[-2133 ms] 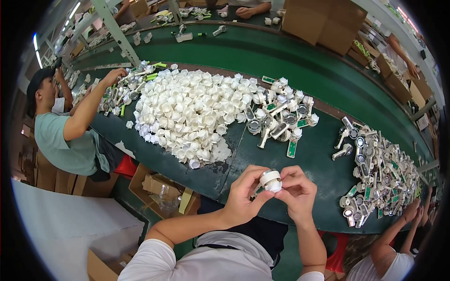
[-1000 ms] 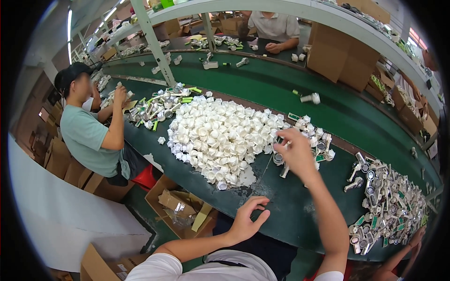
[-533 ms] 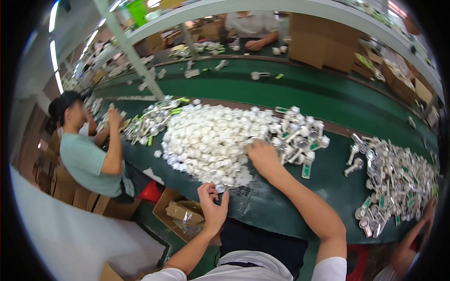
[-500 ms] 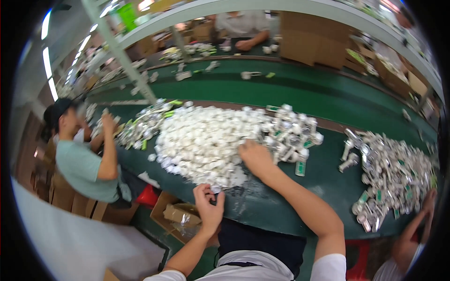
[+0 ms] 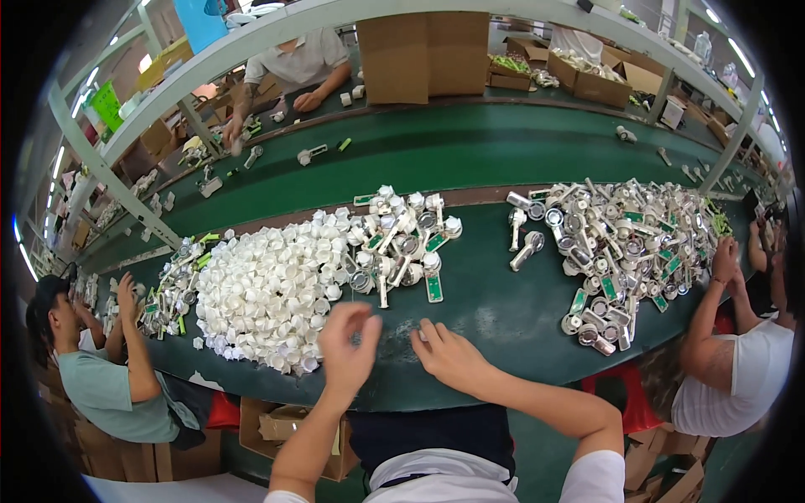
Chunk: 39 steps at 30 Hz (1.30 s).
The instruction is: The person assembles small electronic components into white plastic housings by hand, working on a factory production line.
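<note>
Pulled back since half a second ago: right hand off the white heap and down at the near edge of the green belt, left hand lifted from below the table edge to hover beside it.

Long matte green conveyor belt running left to right, curved by the lens, a second belt behind it under a pale metal frame. Brown cardboard boxes standing at the far side. Spread across the near belt, a broad heap of small white plastic caps, rounded and glossy, just left of the left hand. Right of that heap, a smaller cluster of silvery, handle-shaped parts with green labels; farther right, a larger pile of the same metallic parts.

Left hand raised, fingers loosely curled and apart, nothing visibly held. Right hand flat on the belt, fingers spread, gripping nothing; whether something small lies under it cannot be told.

Seated at left, a person in a green shirt; at right, another in white.
</note>
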Each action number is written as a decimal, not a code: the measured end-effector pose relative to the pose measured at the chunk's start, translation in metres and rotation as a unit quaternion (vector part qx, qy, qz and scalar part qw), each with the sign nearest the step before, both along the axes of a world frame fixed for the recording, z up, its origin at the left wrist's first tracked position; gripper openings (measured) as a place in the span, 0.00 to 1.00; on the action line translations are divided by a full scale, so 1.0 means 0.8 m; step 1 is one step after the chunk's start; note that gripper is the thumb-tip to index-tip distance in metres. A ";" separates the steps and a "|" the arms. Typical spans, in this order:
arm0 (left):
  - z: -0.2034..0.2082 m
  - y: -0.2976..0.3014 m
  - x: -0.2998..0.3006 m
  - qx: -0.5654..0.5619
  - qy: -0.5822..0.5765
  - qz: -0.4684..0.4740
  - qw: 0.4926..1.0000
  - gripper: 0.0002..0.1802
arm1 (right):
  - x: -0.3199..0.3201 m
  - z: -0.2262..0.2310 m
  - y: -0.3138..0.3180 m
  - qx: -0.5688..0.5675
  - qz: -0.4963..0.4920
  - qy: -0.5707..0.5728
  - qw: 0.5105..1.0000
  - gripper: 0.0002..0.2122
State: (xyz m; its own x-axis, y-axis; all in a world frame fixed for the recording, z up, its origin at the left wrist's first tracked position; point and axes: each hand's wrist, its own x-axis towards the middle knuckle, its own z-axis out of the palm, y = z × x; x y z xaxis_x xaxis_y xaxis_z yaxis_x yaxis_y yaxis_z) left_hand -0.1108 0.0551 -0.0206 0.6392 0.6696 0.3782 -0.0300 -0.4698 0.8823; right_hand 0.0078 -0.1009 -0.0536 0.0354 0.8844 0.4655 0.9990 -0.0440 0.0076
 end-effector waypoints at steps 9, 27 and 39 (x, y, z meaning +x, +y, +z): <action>-0.023 -0.054 0.347 0.147 0.099 -0.107 0.978 0.24 | -0.003 0.006 -0.024 -0.054 0.034 0.174 0.983 0.13; 0.055 -0.047 0.237 -0.306 -0.120 -0.359 0.874 0.21 | 0.035 0.024 -0.087 -0.024 0.063 0.378 0.923 0.14; 0.032 -0.060 0.084 -0.269 -0.151 -0.344 0.887 0.17 | 0.045 0.100 -0.048 0.324 0.000 0.463 0.825 0.16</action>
State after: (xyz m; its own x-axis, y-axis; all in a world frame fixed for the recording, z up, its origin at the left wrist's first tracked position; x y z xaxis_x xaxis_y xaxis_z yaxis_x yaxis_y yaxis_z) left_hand -0.0438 0.0074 0.0054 0.8906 0.2964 0.3450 -0.4186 0.2375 0.8766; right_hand 0.0435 -0.1390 0.0260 0.6411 0.4609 0.6137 0.5625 0.2619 -0.7842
